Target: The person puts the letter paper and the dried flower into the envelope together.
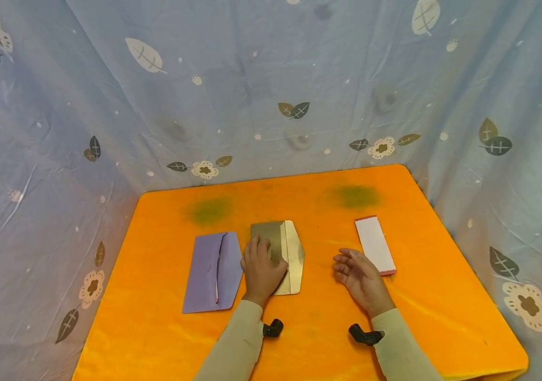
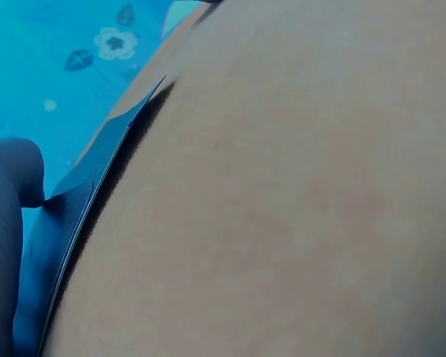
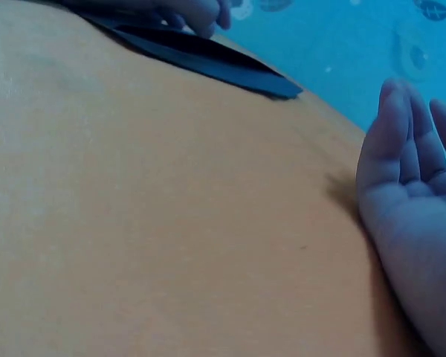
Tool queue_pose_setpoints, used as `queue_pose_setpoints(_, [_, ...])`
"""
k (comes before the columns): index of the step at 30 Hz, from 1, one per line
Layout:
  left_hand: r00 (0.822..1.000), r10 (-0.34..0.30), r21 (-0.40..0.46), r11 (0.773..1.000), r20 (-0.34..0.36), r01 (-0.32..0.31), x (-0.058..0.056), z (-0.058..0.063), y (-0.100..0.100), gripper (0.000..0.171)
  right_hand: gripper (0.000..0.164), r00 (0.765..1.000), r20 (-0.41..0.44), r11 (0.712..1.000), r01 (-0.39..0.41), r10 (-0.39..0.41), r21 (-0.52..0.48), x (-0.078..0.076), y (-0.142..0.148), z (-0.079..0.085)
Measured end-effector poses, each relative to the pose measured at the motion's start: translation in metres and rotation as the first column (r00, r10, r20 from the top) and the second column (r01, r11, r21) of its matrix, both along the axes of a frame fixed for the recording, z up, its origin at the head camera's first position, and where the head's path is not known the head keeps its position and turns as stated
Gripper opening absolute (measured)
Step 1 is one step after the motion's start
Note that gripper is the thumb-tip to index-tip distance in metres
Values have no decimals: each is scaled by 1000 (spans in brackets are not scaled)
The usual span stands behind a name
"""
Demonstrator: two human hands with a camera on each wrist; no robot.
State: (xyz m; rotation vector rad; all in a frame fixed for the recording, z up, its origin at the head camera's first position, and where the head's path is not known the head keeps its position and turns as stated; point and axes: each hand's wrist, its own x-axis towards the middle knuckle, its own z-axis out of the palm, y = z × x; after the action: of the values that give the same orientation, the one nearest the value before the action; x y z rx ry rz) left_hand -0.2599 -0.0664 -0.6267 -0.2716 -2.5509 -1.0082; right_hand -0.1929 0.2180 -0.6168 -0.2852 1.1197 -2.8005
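Note:
A gold envelope (image 1: pixel 295 256) lies on the table with its pointed flap spread to the right. My left hand (image 1: pixel 261 270) rests on the envelope's body, thumb by the flap crease. In the left wrist view, the thumb (image 2: pixel 11 186) touches the envelope (image 2: pixel 74 197), whose edge casts a dark shadow. The envelope's mouth gapes in the right wrist view (image 3: pixel 208 63). My right hand (image 1: pixel 361 280) holds nothing; its fingers are loosely bent, palm turned inward. Just beyond it lies a white strip (image 1: pixel 375 244) with red ends.
Left of the gold envelope lies a purple envelope (image 1: pixel 204 272), flap unfolded, with a slim edge showing in its slit. An orange cloth (image 1: pixel 318 338) covers the table. Patterned blue curtains (image 1: pixel 242 79) hang behind it and on both sides.

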Motion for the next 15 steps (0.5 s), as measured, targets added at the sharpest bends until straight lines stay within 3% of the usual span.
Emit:
queue_pose_setpoints(6, [999,-14,22,1000,-39,15,0,0,0,49,37,992,13,976,117,-122,183,7,12,21])
queue_pose_setpoints(15, [999,-34,48,998,-12,34,1,0,-1,49,32,946,1,919,314,-324,238,11,43,48])
